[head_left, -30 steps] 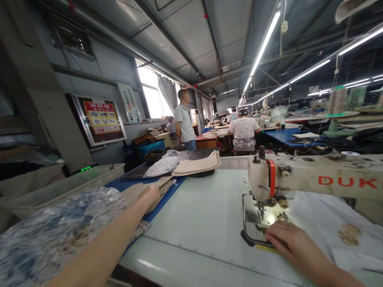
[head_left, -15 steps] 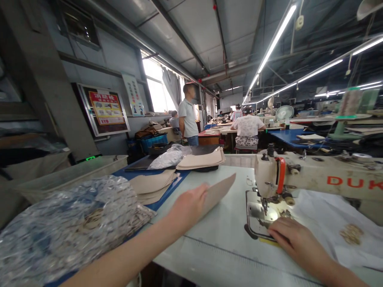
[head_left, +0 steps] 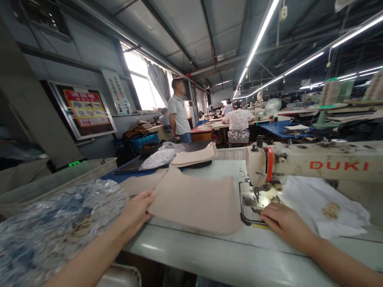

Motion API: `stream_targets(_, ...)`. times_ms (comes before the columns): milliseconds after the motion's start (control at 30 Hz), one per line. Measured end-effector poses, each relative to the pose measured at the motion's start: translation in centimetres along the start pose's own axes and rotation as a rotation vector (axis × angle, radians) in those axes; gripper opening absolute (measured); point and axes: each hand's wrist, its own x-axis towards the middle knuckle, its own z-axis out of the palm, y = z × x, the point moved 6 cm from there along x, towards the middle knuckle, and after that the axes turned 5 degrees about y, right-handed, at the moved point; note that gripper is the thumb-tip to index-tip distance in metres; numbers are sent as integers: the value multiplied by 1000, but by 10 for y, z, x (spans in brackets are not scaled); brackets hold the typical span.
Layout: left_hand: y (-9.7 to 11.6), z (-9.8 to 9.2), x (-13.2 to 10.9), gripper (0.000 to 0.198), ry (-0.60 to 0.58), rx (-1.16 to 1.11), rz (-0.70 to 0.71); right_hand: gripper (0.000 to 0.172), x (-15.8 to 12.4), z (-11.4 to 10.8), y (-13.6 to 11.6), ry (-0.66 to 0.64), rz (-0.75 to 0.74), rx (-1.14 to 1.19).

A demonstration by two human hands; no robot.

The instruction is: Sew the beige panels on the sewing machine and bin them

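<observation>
My left hand [head_left: 138,212] grips a beige fabric panel [head_left: 199,201] by its left edge. The panel spreads over the pale table, slightly blurred, with its right edge near the sewing machine [head_left: 296,162]. At the front of the lit metal needle plate [head_left: 247,202], my right hand [head_left: 284,223] has its fingers pressed together. Whatever those fingertips may hold is hidden. Behind the held panel, another beige panel [head_left: 136,184] lies on the blue surface.
A plastic-wrapped bundle [head_left: 60,219] occupies the left. Stacked beige panels [head_left: 194,156] and a clear plastic bag [head_left: 160,156] lie at the back. Small tan pieces [head_left: 330,210] rest on white cloth [head_left: 302,199] at right. A person [head_left: 179,111] stands beyond the table.
The beige panel has swung from tilted on edge to nearly flat, as my left hand moved left and nearer. My right hand stays at the needle plate. The view has turned slightly right.
</observation>
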Motion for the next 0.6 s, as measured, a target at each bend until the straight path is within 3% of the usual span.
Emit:
stream_targets(100, -46, -2, 6, 19, -87, 206, -104, 28, 1, -1, -2, -42, 19, -17)
stream_targets(167, -61, -7, 14, 31, -76, 358, -37, 30, 2, -1, -4, -58, 29, -23)
stream_targets(333, -58, -7, 22, 50, -24, 829, 317, 32, 1, -1, -5, -62, 21, -28)
stream_targets(433, -53, -2, 14, 52, -86, 995, 373, 29, -3, 3, -6, -82, -8, -26)
stream_targets(600, -51, 2, -4, 54, -156, 1025, 398, 39, -3, 24, -29, -159, -56, 21)
